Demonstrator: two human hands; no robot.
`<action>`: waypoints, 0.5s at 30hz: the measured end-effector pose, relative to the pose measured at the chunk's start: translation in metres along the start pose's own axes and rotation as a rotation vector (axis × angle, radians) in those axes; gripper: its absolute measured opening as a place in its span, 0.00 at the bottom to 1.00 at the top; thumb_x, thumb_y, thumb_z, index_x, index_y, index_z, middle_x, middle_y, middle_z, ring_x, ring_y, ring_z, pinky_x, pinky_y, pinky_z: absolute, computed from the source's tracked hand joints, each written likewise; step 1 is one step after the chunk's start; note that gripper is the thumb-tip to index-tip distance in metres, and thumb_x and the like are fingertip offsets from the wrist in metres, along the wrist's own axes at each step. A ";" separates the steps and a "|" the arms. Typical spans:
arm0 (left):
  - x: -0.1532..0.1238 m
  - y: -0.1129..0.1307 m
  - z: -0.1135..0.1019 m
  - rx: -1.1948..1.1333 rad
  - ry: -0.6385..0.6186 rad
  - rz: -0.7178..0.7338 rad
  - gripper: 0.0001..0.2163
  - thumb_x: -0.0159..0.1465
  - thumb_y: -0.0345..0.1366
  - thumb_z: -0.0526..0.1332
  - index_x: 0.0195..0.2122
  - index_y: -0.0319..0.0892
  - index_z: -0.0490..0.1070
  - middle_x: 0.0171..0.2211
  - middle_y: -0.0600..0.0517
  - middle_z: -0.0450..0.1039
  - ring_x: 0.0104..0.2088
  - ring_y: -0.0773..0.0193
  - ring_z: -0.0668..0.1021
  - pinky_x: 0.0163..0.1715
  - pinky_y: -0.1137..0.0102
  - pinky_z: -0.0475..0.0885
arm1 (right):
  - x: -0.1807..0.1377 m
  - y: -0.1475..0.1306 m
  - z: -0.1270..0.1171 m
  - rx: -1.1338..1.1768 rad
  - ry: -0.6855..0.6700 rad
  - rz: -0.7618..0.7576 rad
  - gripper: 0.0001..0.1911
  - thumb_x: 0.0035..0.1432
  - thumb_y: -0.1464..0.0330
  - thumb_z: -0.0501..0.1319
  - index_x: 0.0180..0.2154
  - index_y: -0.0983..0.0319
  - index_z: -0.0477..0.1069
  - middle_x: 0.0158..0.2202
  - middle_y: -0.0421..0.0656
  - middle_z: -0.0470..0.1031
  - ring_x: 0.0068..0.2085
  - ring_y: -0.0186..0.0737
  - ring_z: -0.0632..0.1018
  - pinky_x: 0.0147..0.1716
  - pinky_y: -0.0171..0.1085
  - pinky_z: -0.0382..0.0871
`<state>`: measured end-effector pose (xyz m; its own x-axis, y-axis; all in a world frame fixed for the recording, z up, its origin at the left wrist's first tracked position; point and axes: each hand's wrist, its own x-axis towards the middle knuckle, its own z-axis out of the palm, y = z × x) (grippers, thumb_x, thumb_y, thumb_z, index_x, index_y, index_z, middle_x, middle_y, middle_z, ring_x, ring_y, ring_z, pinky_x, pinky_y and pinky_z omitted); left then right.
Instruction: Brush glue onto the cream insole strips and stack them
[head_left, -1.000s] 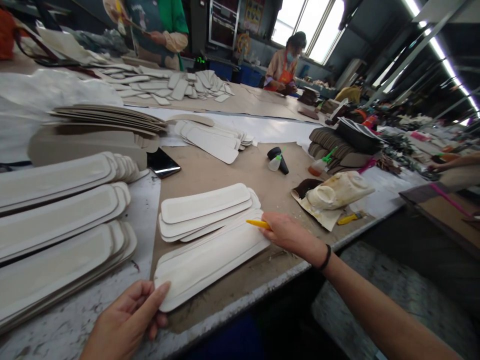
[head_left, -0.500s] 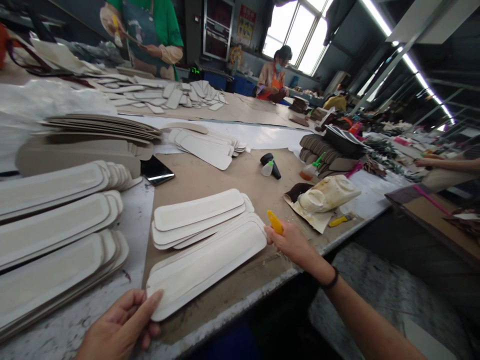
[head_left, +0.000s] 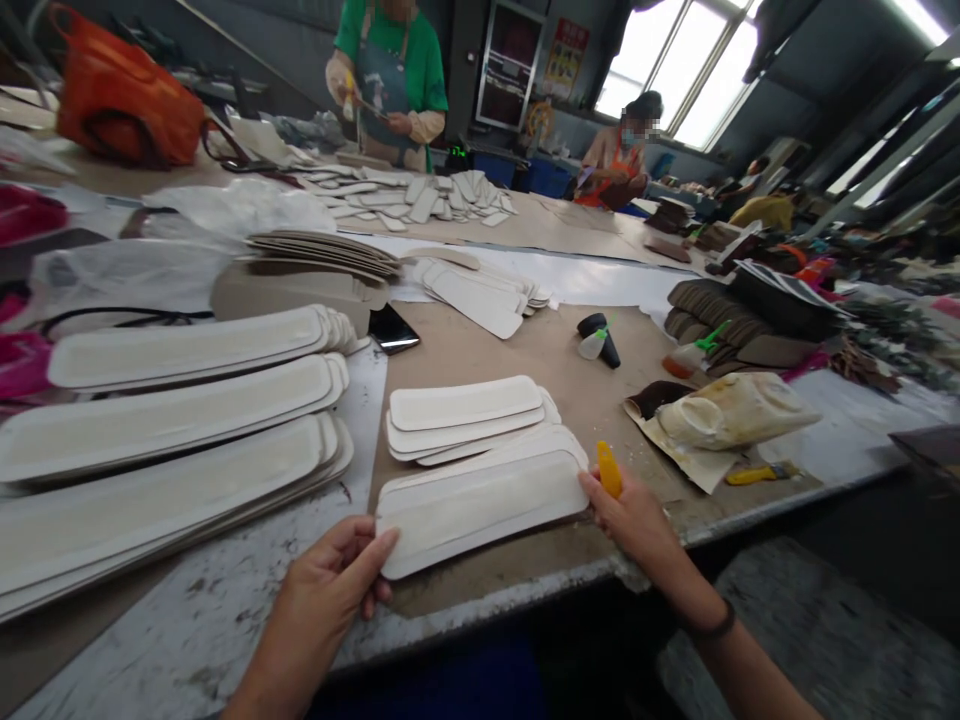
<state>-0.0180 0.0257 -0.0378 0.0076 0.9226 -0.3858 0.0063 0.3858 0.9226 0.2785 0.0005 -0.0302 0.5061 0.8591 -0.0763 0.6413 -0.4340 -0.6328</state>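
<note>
A long white panel with rounded ends (head_left: 487,510) lies in front of me on top of similar panels. My left hand (head_left: 337,570) is closed on its left end, thumb on top and fingers underneath. At the right end, my right hand (head_left: 637,520) touches the panel's edge with its fingertips. That same hand is closed around a yellow-handled tool (head_left: 608,470), whose working end is hidden. Just behind lies a small fanned pile of white panels (head_left: 469,405).
Stacks of long white panels (head_left: 180,420) fill the left. Behind are a phone (head_left: 394,328), a squeeze bottle (head_left: 592,345) and an orange-liquid bottle (head_left: 686,358). To the right lie a glue-crusted container (head_left: 735,410) and a yellow-handled brush (head_left: 761,474). Two people work across the table.
The camera view has turned left, so the table and panels appear farther right, and an orange bag shows at the left. Both hands stay at the panel's ends.
</note>
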 end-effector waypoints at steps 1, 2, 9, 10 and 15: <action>-0.001 0.000 0.000 -0.010 0.007 -0.003 0.18 0.44 0.49 0.68 0.27 0.40 0.72 0.15 0.58 0.68 0.14 0.71 0.68 0.12 0.79 0.60 | -0.001 0.000 0.000 0.072 -0.014 0.046 0.16 0.52 0.54 0.55 0.33 0.60 0.64 0.15 0.36 0.65 0.18 0.39 0.68 0.19 0.36 0.61; -0.001 -0.001 -0.001 -0.014 0.016 -0.008 0.18 0.43 0.50 0.69 0.27 0.41 0.72 0.15 0.58 0.68 0.14 0.71 0.67 0.11 0.78 0.60 | -0.003 -0.001 0.000 0.149 -0.014 0.084 0.18 0.51 0.54 0.56 0.37 0.60 0.64 0.14 0.35 0.64 0.17 0.38 0.68 0.18 0.35 0.61; -0.007 0.004 -0.011 0.117 0.072 0.057 0.16 0.46 0.52 0.67 0.27 0.45 0.71 0.16 0.60 0.66 0.20 0.70 0.66 0.19 0.79 0.63 | -0.016 -0.018 -0.006 0.593 -0.107 0.171 0.26 0.44 0.49 0.63 0.36 0.63 0.65 0.14 0.31 0.60 0.14 0.29 0.61 0.13 0.28 0.52; -0.008 0.005 -0.012 0.120 0.057 0.067 0.16 0.47 0.52 0.66 0.28 0.45 0.71 0.17 0.60 0.67 0.21 0.70 0.65 0.20 0.80 0.63 | -0.017 -0.022 -0.007 0.618 -0.135 0.182 0.26 0.42 0.48 0.64 0.33 0.62 0.64 0.14 0.31 0.59 0.14 0.28 0.60 0.12 0.28 0.51; -0.006 0.010 -0.011 -0.065 0.008 0.001 0.18 0.46 0.51 0.68 0.32 0.45 0.74 0.22 0.59 0.71 0.23 0.69 0.67 0.20 0.80 0.64 | -0.021 -0.030 -0.007 0.723 -0.214 0.175 0.25 0.39 0.51 0.68 0.27 0.61 0.60 0.16 0.29 0.56 0.15 0.24 0.58 0.12 0.26 0.48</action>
<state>-0.0291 0.0241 -0.0261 -0.0003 0.9230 -0.3849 -0.0585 0.3842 0.9214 0.2532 -0.0062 -0.0041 0.3952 0.8603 -0.3221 -0.0111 -0.3462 -0.9381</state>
